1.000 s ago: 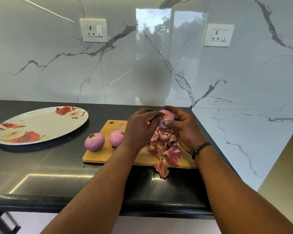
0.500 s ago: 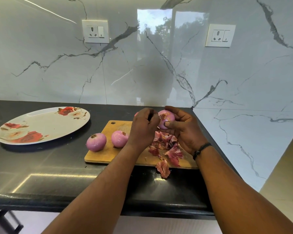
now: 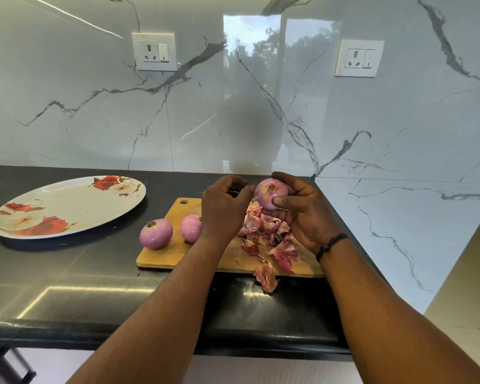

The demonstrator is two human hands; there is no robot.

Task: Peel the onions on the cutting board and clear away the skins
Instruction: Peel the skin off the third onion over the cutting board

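The left hand (image 3: 226, 206), fingers curled with its hold unclear, has drawn off the onion (image 3: 270, 193) the right hand (image 3: 302, 214) grips, suggesting this onion is nearly peeled.

Right hand (image 3: 297, 209) curled around something, left hand (image 3: 225, 206) loosely curled just beside.

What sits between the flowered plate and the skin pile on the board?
Head view: two peeled purple onions at the wooden cutting board's left end, plus bare black counter.
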